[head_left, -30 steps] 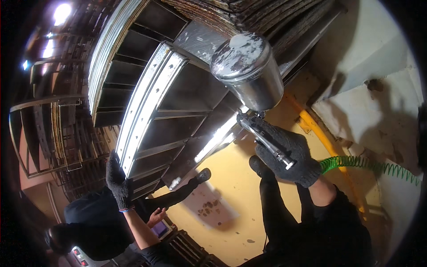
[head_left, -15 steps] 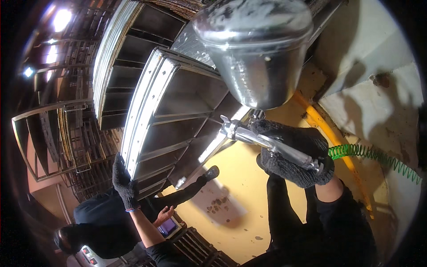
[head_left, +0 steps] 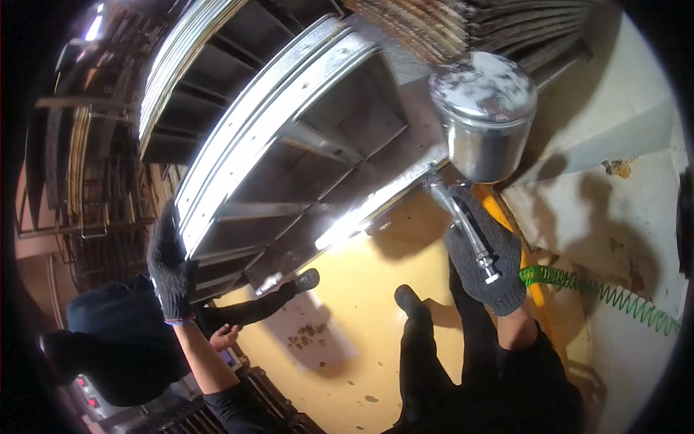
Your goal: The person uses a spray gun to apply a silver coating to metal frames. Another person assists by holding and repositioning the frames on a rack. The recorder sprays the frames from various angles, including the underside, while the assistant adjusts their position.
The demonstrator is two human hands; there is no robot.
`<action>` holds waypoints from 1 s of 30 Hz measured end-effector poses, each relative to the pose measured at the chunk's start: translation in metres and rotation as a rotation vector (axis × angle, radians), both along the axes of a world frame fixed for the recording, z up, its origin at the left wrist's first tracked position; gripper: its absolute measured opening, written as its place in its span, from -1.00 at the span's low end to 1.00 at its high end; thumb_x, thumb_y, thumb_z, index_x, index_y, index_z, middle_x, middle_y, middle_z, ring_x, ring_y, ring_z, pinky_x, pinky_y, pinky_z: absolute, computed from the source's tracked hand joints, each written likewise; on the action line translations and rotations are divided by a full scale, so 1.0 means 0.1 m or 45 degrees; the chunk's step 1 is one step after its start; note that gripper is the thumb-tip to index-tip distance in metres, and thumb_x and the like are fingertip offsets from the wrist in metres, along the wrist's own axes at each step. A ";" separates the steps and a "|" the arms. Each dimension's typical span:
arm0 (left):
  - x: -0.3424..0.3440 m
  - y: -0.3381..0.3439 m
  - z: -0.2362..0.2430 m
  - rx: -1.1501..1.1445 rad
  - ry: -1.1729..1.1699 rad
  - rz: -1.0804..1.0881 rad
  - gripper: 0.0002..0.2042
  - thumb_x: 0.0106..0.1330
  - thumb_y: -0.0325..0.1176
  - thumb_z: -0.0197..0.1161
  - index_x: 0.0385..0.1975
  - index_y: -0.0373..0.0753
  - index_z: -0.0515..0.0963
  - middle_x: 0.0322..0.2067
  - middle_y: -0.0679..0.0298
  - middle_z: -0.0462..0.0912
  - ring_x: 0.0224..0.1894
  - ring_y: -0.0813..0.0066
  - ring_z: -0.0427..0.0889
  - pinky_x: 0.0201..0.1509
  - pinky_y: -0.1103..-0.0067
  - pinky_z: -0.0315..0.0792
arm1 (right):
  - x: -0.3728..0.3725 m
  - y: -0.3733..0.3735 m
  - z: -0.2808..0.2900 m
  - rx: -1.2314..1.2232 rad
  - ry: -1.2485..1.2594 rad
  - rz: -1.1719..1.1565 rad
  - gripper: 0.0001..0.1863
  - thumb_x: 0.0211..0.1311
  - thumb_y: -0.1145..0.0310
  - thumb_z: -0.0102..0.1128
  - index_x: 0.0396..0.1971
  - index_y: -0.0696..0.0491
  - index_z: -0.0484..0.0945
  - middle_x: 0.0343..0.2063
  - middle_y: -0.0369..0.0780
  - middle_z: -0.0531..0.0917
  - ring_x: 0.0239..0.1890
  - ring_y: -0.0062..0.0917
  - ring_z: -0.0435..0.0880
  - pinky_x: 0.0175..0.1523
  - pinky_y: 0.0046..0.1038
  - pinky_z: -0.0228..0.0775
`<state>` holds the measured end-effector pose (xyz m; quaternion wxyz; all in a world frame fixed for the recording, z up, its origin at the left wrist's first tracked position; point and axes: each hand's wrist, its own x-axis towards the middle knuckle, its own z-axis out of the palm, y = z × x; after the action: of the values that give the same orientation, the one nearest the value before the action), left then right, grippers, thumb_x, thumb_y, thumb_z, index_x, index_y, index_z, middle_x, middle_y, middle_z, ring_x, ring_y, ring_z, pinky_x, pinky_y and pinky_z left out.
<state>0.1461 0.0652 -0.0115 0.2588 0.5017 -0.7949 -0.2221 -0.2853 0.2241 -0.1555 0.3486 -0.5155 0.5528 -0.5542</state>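
Note:
My gloved left hand (head_left: 172,264) is closed round the near end of a shiny metal pan (head_left: 289,199) with several deep dark compartments. The pan is tilted, its openings toward the right, and at least one more pan rim lies against it. In my gloved right hand (head_left: 488,264) is a metal spray gun (head_left: 463,220), held to the right of the pan and apart from it. A round lidded metal cup (head_left: 488,137), smeared white on top, sits on the gun. A green coiled hose (head_left: 600,288) runs from beside that hand to the right.
Behind the pan stands a stack of similar pans (head_left: 191,61). Brownish layered sheets (head_left: 426,29) lie at the far side. Racks (head_left: 79,155) fill the left. A co-worker (head_left: 119,325) is at the lower left. A yellow pipe (head_left: 499,210) runs beside the wall (head_left: 629,210) at the right.
The spray gun and its cup have moved away from me and to the right, off the pan. My left hand and the pan appear lower and further left.

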 end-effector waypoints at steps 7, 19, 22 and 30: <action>-0.17 0.00 0.02 -0.255 -0.358 0.180 -0.28 -0.06 -0.64 0.13 0.28 -0.15 0.42 0.22 0.07 0.49 0.33 0.16 0.39 0.47 0.34 0.18 | 0.70 0.39 0.11 0.328 -1.049 -0.034 -0.51 0.23 0.64 0.19 0.19 0.28 0.43 -0.36 -0.30 0.58 -0.45 -0.73 0.50 -0.40 -0.67 0.36; 0.03 -0.04 -0.17 -0.458 -0.255 0.146 -0.39 0.05 -0.70 0.27 0.19 -0.14 0.51 0.15 0.10 0.56 0.18 0.20 0.56 0.25 0.40 0.49 | 1.65 0.00 0.52 -0.248 1.503 -0.364 -0.68 0.28 0.55 0.10 0.04 0.21 0.49 -0.07 -0.03 0.58 -0.10 -0.31 0.62 -0.05 -0.40 0.51; 0.14 -0.08 -0.17 -0.276 -0.219 0.137 -0.30 0.01 -0.84 0.20 0.25 -0.17 0.43 0.27 0.08 0.43 0.37 0.17 0.33 0.47 0.32 0.19 | 1.82 -0.05 0.63 -0.223 1.750 -0.389 -0.72 0.31 0.52 0.06 0.00 0.18 0.52 0.00 0.03 0.57 -0.01 -0.23 0.63 0.03 -0.34 0.53; 0.13 -0.18 -0.29 -0.463 -0.442 0.136 -0.33 0.05 -0.69 0.32 0.25 -0.12 0.44 0.25 0.11 0.46 0.30 0.18 0.43 0.41 0.32 0.29 | 1.90 -0.01 0.43 -0.291 1.909 -0.524 -0.74 0.32 0.56 0.02 -0.02 0.19 0.51 -0.05 -0.01 0.58 -0.04 -0.26 0.64 0.00 -0.39 0.54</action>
<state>0.1593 0.0471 -0.0410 0.2158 0.5190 -0.8266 0.0279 -0.0954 0.2229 -0.1128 -0.2824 -0.6719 0.6645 -0.1653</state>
